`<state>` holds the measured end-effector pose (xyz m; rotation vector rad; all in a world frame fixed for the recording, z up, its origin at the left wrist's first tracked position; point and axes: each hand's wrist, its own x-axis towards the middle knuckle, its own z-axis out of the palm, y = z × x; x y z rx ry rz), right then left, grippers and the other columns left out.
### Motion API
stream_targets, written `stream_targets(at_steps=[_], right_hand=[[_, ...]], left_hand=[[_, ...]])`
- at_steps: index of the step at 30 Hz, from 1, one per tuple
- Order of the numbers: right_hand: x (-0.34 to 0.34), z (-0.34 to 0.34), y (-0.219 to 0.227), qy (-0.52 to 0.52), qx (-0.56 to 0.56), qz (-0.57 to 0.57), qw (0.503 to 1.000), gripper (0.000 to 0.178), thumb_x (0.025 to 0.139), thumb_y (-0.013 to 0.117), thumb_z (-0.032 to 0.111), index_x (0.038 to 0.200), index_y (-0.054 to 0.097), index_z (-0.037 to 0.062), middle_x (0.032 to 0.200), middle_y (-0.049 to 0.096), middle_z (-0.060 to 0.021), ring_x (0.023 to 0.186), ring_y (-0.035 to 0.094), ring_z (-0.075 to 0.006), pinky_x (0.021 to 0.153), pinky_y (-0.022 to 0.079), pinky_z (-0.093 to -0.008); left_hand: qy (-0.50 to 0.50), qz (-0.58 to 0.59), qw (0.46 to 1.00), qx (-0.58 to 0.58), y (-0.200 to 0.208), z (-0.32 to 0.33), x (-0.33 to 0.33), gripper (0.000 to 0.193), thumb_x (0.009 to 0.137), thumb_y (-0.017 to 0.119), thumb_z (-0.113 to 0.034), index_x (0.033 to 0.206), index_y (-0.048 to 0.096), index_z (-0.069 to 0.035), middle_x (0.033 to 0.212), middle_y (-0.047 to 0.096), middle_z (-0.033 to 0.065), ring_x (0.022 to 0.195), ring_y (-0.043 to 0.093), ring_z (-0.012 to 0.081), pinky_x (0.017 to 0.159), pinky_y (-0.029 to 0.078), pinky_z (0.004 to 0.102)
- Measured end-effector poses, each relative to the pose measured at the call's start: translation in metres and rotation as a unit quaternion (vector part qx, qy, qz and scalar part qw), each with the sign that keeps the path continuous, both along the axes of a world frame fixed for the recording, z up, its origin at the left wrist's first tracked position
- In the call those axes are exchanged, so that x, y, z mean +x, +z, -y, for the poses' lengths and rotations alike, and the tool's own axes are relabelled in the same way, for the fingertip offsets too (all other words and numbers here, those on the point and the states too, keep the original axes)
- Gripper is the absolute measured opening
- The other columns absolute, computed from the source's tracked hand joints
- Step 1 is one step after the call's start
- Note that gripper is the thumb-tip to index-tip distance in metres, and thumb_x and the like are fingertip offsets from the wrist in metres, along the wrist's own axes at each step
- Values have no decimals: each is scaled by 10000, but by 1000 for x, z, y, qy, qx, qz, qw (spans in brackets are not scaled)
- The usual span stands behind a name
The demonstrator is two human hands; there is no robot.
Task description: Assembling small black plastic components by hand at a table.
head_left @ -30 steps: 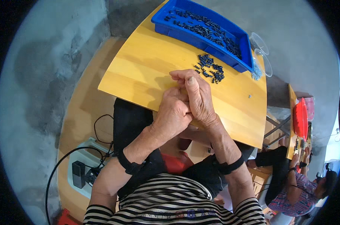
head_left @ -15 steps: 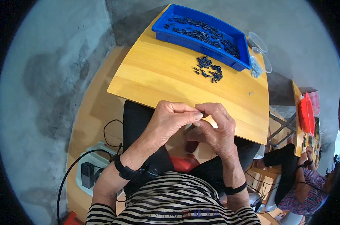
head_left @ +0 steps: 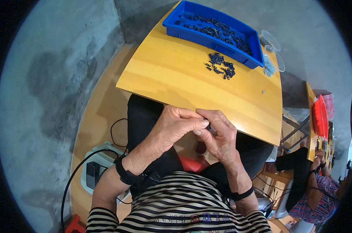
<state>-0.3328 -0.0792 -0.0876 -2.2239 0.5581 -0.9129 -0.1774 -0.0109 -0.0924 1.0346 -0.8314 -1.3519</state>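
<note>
Just past the table's near edge, my left hand (head_left: 179, 123) and my right hand (head_left: 219, 136) meet fingertip to fingertip. Both are closed in a pinch around a small black part (head_left: 208, 127), most of which the fingers cover. Its exact kind cannot be made out. On the table beyond lies a loose pile of similar small black parts (head_left: 228, 71). Behind that pile, a long blue tray (head_left: 213, 43) holds many more of them. A tiny grey piece (head_left: 263, 92) rests by itself on the right part of the table.
The yellow wooden table (head_left: 164, 73) spans the space ahead. Clear plastic tubs (head_left: 280, 62), one with small pale pieces (head_left: 268, 69), stand beside the tray. At the right, a co-worker (head_left: 313, 194) sits at another table with a red basin (head_left: 320, 118). A black cable (head_left: 69, 186) curves at left.
The view has shifted slightly, so the table and tray sit higher and further right. My right hand has drawn a little closer to my left, with the black part still pinched between them.
</note>
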Motion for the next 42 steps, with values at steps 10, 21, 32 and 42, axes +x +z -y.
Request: stream_targets(at_steps=[10,21,32,42], right_hand=[[-11,0,0,50,29,22,998,471,720,780,218,1110,631,1,981,653,-137,895,636,-242,757,514,-314],[-20,-2,-10,51,91,79,991,421,691,794,201,1044,669,10,970,653,-116,887,626,-214,770,501,-299],[-25,-4,-17,53,189,117,974,408,679,802,164,1030,665,6,1004,636,-101,944,594,-213,822,473,-307],[-29,-1,-19,60,172,122,976,425,671,808,133,1047,656,4,999,632,-101,927,588,-200,802,475,-295]], left_hand=[[-11,24,1000,3,3,-5,-1,106,796,688,-88,846,720,0,765,683,37,737,598,77,698,468,218],[-81,-13,996,34,1,-10,6,165,848,677,-148,921,717,-6,812,691,51,780,613,89,749,492,229],[-103,-37,994,18,-2,-10,-2,173,890,630,-136,963,705,2,839,689,50,793,612,84,749,493,221],[-86,60,994,15,8,-7,-8,204,843,685,-132,983,700,16,835,695,63,779,615,73,700,491,201]])
